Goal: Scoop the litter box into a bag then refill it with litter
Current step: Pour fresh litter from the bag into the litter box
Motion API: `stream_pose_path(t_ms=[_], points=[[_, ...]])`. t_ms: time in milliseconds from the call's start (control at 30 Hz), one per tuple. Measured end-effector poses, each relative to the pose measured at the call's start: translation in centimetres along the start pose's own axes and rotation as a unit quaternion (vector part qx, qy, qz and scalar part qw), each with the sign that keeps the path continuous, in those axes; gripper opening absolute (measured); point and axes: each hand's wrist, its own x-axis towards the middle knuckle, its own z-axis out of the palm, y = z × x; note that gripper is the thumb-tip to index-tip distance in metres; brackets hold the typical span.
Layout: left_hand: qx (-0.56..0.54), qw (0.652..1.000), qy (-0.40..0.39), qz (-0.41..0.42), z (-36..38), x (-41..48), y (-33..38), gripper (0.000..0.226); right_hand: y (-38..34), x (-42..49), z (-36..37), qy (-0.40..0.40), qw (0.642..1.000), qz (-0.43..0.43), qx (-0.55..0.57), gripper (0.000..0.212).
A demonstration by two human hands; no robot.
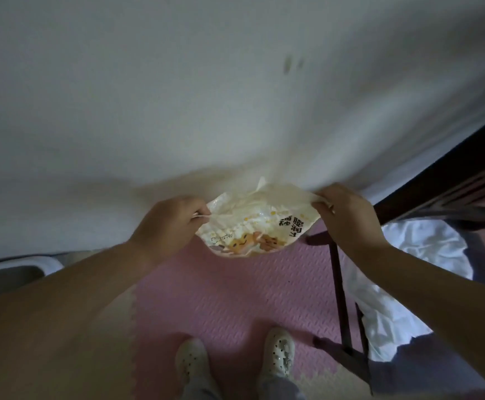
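Observation:
A crumpled cream litter bag (260, 223) with cartoon cats and black printed characters hangs in the air in front of me, above the pink floor mat. My left hand (172, 223) pinches its left edge. My right hand (348, 215) grips its right edge, so the bag is stretched between both hands. The grey corner of the litter box (13, 272) shows at the far left, mostly hidden behind my left forearm.
A white wall (235, 96) fills the upper view. Pink foam floor mat (235, 298) lies under my two white shoes (279, 353). Dark wooden furniture legs (342, 298) stand to the right, with white crumpled cloth (408, 269) beside them.

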Motion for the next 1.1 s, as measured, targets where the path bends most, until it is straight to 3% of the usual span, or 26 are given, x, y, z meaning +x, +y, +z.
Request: stream_pose_path(t_ms=[200, 300, 533, 767, 1100], points=[[0.023, 0.980, 0.181, 0.084, -24.3, -6.1, 10.0, 0.006, -16.5, -2.5, -20.9, 0.152, 0.980, -0.123, 0.025, 0.006], [-0.003, 0.953, 0.285, 0.102, -34.8, -9.4, 15.2, 0.006, -24.2, -3.7, -30.1, 0.225, 0.963, -0.130, 0.074, 0.004], [0.042, 0.888, 0.444, 0.111, -50.8, -17.7, 24.0, 0.007, -37.5, -5.6, -43.4, 0.272, 0.920, -0.185, 0.210, 0.006], [0.040, 0.859, 0.510, -0.013, -54.1, -28.4, 25.0, 0.007, -45.1, -8.5, -44.2, 0.218, 0.893, -0.263, 0.294, 0.006], [0.040, 0.829, 0.531, -0.171, -52.6, -44.5, 18.1, 0.011, -56.4, -14.8, -34.1, 0.079, 0.889, -0.322, 0.317, 0.013]])
